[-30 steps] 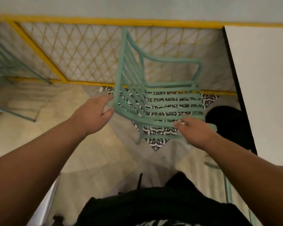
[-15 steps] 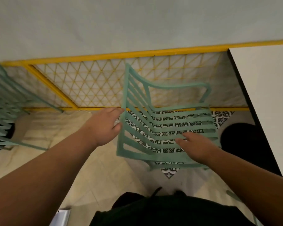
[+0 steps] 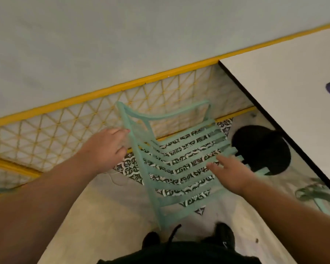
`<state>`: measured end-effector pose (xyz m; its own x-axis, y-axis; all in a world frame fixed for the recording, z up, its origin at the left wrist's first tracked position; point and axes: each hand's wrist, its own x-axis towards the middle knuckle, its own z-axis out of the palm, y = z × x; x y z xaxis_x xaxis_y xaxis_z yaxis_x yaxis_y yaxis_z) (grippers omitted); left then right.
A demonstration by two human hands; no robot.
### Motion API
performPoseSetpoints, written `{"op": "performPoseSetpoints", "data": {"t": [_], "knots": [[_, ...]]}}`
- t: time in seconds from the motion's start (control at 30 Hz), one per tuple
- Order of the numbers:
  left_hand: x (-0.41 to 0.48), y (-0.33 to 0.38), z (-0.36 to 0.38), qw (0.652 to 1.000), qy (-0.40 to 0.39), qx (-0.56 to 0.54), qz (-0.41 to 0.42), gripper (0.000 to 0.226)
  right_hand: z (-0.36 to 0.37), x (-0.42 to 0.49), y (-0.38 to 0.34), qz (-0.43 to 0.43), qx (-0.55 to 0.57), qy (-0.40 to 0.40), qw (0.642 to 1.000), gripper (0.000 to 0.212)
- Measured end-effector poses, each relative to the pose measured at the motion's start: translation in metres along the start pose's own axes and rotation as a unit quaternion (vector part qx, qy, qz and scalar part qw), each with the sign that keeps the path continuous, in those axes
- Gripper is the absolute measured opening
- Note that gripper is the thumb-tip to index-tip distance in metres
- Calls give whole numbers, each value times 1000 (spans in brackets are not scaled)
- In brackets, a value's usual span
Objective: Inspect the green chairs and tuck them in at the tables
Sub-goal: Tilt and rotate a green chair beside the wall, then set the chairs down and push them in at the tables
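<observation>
The green chair (image 3: 175, 168) stands in the middle of the frame on the patterned floor (image 3: 130, 168), between the yellow railing (image 3: 65, 128) behind it and the white tabletop (image 3: 284, 96) at the right. It is not yet under the tabletop. The left hand (image 3: 105, 147) grips the edge of the backrest, though blur makes its fingers unclear. The right hand (image 3: 231, 174) lies open on the seat slats, fingers straight. I think the danger is in the push: the flat right hand holds nothing, so the chair can turn and its front can strike the black table base (image 3: 261, 149), or a finger can slip between the slats
</observation>
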<state>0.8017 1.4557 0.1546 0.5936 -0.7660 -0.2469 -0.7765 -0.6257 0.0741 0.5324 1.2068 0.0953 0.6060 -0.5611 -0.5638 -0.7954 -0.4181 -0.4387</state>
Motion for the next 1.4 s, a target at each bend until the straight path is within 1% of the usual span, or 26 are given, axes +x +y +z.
{"op": "performPoseSetpoints", "data": {"t": [0.07,0.23,0.37,0.53,0.6,0.67,0.77,0.83,0.97,1.13,1.23,1.4], "knots": [[5,-9,-4,1000,4,13,23,59,8,-13,-5,15,6,22,1000,71],[19,-17,-17,997,12,28,76,61,13,-40,-10,50,43,55,996,73],[36,-7,-23,994,22,32,102,60,4,-44,-8,66,61,78,993,72],[58,6,-23,984,26,37,172,61,13,-51,-14,100,79,103,986,73],[68,2,-23,980,17,40,192,63,22,-54,-23,112,87,113,984,74],[81,-6,-23,976,8,47,211,60,30,-55,-34,125,104,123,979,73],[107,-25,-24,966,2,63,250,60,47,-55,-58,166,117,154,967,72],[122,-42,-25,960,-10,70,272,60,63,-58,-81,197,134,164,957,72],[136,-75,-25,942,-28,87,322,59,101,-64,-124,227,161,171,945,72],[148,-93,-25,932,-32,100,347,59,133,-71,-159,246,166,169,940,70],[151,-93,-24,929,-37,101,353,59,140,-75,-169,250,158,169,940,64],[156,-96,-14,919,-46,108,376,59,147,-76,-180,274,170,178,930,65]]}}
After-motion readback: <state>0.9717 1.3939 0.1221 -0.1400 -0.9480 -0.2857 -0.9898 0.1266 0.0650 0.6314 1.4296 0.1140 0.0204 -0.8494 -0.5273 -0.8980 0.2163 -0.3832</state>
